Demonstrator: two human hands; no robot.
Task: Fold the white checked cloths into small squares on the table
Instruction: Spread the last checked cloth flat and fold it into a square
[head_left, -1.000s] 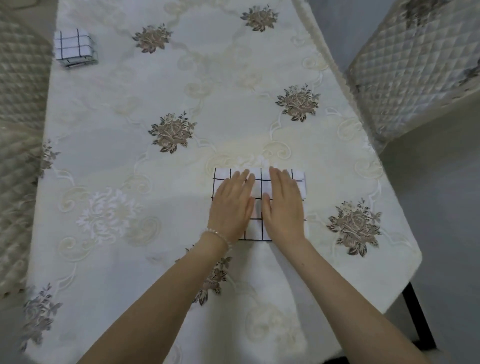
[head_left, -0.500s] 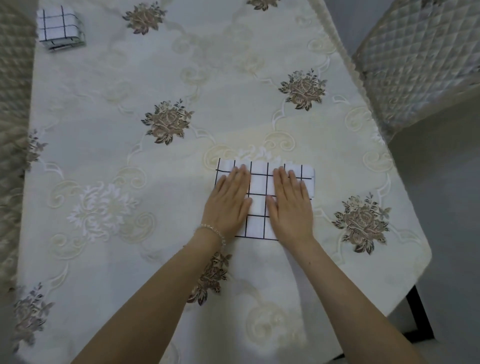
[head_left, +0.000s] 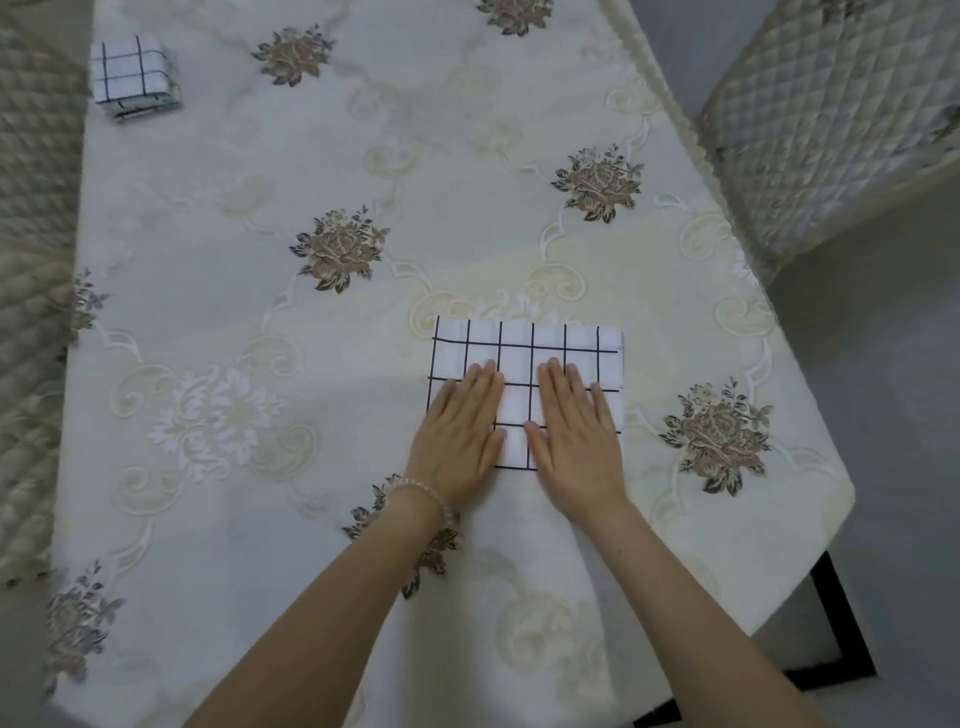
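one cloth done, second mid-fold

progress: one white checked cloth (head_left: 136, 78) sits finished as a small thick square at the far left corner of the table (head_left: 467, 156), well apart from the hands. the second cloth (head_left: 524, 353) is on the near right part of the table, just in front of the person. it's a flat rectangle, wider than deep, so i judge it partly folded w/ at least one more fold (prob side to side) needed to match the small square. no other unfolded cloths in view, so this may be the last, can't be sure.

hands: left hand (head_left: 460, 431) & right hand (head_left: 576, 431) both lie flat, palm down, side by side on the near half of the cloth, fingers straight and close together. nothing pinched or gripped; they're pressing it down, looks like smoothing the crease.

look of the cloth: white w/ thin dark grid lines, edges fairly square. far edge shows a slightly wavy layered lip, so layers aren't perfectly aligned there. lies flat, no big wrinkles. thin and soft, should crease easily.
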